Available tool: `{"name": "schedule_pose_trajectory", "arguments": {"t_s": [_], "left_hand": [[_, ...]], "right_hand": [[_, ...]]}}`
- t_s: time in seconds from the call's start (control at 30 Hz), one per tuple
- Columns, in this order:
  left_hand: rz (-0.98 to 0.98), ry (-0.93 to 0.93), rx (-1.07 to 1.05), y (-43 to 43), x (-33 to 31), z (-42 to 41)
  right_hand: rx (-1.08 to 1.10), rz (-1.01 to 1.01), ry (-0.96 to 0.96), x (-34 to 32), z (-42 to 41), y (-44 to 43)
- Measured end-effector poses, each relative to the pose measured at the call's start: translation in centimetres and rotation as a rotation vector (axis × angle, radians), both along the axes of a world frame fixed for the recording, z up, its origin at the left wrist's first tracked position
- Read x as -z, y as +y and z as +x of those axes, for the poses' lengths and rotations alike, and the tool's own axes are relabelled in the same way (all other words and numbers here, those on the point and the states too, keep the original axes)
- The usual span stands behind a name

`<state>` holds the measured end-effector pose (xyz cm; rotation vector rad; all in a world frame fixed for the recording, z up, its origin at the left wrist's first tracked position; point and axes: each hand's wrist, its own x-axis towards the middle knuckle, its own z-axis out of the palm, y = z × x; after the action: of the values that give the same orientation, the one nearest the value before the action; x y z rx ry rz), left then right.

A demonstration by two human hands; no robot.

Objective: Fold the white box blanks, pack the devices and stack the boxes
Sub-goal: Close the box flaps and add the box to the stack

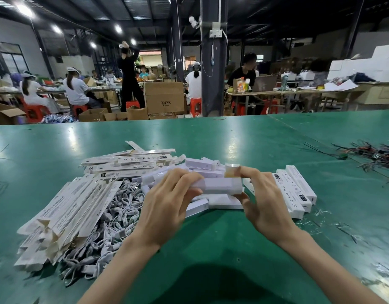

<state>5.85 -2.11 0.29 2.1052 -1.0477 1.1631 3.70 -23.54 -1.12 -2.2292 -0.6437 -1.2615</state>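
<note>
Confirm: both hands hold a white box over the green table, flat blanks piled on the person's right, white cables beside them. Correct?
Wrong on one point: the head view shows the flat blanks piled on the person's left. Otherwise yes: left hand and right hand hold the white box over the green table, white cables beside the blanks.

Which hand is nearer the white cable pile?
Left. The left hand is just right of the cable pile; the right hand lies farther right, past the white box.

Green table: box blanks, cables, perhaps wires.
</note>
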Motion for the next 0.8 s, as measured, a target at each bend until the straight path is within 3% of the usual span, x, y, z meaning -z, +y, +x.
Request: {"name": "schedule_pose_trajectory", "arguments": {"t_s": [0.33,0.57,0.8], "left_hand": [[-0.085,0.0,-0.115,-0.12,0.1,-0.09],[-0.259,0.193,-0.005,-0.71,0.31,-0.38],[-0.162,0.126,-0.097,-0.33,0.09,-0.29]], "right_hand": [[0.036,-0.056,0.025,-0.56,-0.03,-0.35],[0.049,-0.143,0.026,-0.22,0.26,-0.63],[0.023,-0.101,0.071,-0.28,0.17,-0.59]]}}
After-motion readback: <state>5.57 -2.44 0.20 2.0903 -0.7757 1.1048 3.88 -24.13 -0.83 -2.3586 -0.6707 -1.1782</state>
